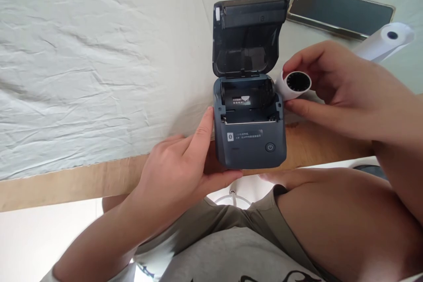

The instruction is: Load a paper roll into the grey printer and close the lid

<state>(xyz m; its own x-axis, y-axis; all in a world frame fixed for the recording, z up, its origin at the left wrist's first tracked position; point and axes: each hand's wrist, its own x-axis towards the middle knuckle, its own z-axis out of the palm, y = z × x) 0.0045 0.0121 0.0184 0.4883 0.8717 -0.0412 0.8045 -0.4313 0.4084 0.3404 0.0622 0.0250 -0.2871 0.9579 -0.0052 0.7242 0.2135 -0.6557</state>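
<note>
Item: white roll (288, 92), short, with a dark core. Located just right of the printer's roll bay; contact with the printer's wall cannot be told. Long axis tilted, core end facing up and to the right, lower end toward the bay, which lies directly left.

Right hand (350, 88): grasping the white roll between thumb and fingers, reaching in from the right; the nearer hand to the roll.

Printer (250, 145): dark blue-grey, at the near edge of the table, left of the white roll. Roll bay (246, 108) uncovered; lid (247, 39) raised, on the far side. Power button (270, 147) on the near panel, right side.

Left hand (178, 163): grasping the printer at its near left corner, index finger along the left wall, thumb at the near edge.

Second roll (380, 44): white, far right, partly hidden behind the right hand.

Phone (343, 11): far right, screen up, dark.

Cloth (99, 75): pale, creased, over the table; wooden edge (99, 180) bare along the near side.
</note>
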